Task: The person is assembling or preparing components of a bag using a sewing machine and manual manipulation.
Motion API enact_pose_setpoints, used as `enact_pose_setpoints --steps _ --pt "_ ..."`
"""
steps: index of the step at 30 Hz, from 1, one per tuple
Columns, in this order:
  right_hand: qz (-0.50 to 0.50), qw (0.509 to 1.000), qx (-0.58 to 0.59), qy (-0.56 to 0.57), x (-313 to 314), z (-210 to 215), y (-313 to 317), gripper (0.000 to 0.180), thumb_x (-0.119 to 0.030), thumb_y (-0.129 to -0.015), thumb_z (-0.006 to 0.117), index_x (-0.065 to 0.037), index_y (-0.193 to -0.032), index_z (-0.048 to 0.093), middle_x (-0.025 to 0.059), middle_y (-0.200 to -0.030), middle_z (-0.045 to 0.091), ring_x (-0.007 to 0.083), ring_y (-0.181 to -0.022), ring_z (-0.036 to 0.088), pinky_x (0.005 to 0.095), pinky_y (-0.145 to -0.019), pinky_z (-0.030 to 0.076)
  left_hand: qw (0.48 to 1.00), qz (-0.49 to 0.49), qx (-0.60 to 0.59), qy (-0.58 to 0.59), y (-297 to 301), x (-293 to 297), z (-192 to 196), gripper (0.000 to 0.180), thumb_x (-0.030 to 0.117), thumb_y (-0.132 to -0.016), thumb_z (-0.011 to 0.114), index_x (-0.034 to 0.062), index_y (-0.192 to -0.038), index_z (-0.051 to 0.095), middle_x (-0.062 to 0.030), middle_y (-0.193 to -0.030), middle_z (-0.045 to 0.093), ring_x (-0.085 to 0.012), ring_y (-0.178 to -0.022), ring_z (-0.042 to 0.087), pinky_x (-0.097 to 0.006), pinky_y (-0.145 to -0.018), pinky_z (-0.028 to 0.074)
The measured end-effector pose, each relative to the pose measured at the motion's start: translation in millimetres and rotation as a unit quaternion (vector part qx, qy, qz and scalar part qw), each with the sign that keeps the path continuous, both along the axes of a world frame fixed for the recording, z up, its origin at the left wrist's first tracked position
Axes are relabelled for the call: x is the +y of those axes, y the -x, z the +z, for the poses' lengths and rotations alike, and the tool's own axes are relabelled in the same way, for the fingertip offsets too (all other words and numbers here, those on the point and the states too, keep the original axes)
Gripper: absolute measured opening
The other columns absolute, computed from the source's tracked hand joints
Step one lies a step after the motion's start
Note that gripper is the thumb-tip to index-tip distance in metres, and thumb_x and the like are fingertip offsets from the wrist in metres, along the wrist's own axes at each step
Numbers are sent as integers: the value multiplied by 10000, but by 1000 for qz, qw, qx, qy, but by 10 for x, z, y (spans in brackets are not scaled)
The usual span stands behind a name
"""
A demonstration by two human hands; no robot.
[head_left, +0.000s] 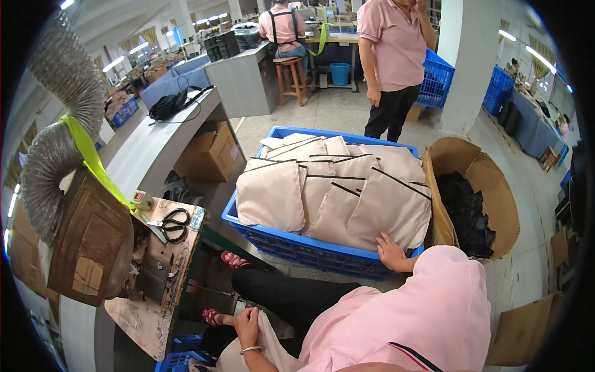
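Note:
My left hand [246, 323], with a bracelet at its wrist, is closed on the edge of a beige fabric piece [270, 338] that hangs over my lap. To the right, my right hand [390, 253] lies with fingers stretched out on the near edge of a stack of beige fabric panels [334, 211]. These panels have rounded corners and black edging strips, and they overlap in a heaped blue plastic crate [310, 248]. The lower part of the left-hand piece is partly hidden by my arm.
Black-handled scissors [173, 225] lie on a worn worktable [139, 310] beside a machine with a brown cover [93, 235] and a ribbed duct [46, 167]. Right of the crate stands a cardboard box [505, 204] holding black pieces. A person [396, 56] stands behind the crate.

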State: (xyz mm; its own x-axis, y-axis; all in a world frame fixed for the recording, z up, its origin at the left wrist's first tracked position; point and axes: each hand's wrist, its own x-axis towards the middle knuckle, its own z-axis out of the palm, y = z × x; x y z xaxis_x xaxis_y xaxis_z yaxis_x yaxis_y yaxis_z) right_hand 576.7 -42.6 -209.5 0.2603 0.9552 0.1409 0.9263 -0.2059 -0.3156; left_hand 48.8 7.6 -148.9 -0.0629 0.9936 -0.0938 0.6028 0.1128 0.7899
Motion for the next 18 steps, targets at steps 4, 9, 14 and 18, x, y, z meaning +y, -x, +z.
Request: enact_pose_setpoints --steps 4,9,14,18 --pt "9 999 -24 -22 -14 -110 -64 375 -227 -942 531 -59 -1276 551 187 -1423 458 358 -1213 542 441 -968 496 1000 -8 -4 -3 -32 6 64 298 285 -910 646 -4 -932 719 -200 -849 709 -333 -784 688 -396 -724 516" --pt "6 1000 -1 -21 5 -51 -16 370 -224 -941 533 -48 -1265 563 190 -1422 460 363 -1206 547 442 -971 495 1000 -11 6 -2 1 13 15 306 286 -912 640 -10 -935 715 -202 -844 706 -328 -780 688 -390 -723 515" --pt "10 1000 -3 -19 -13 -75 -31 376 -224 -945 524 -47 -1275 547 192 -1432 448 367 -1214 542 443 -974 494 1000 -12 8 -1 -33 -7 91 301 276 -913 636 -14 -937 710 -208 -847 703 -332 -782 687 -395 -718 513" --pt "9 1000 3 -8 4 -50 -26 383 -231 -946 520 -48 -1282 541 191 -1438 441 362 -1225 535 439 -971 496 1000 -14 11 -8 -1 7 22 301 277 -913 635 -14 -934 710 -208 -845 702 -340 -778 683 -401 -710 510"
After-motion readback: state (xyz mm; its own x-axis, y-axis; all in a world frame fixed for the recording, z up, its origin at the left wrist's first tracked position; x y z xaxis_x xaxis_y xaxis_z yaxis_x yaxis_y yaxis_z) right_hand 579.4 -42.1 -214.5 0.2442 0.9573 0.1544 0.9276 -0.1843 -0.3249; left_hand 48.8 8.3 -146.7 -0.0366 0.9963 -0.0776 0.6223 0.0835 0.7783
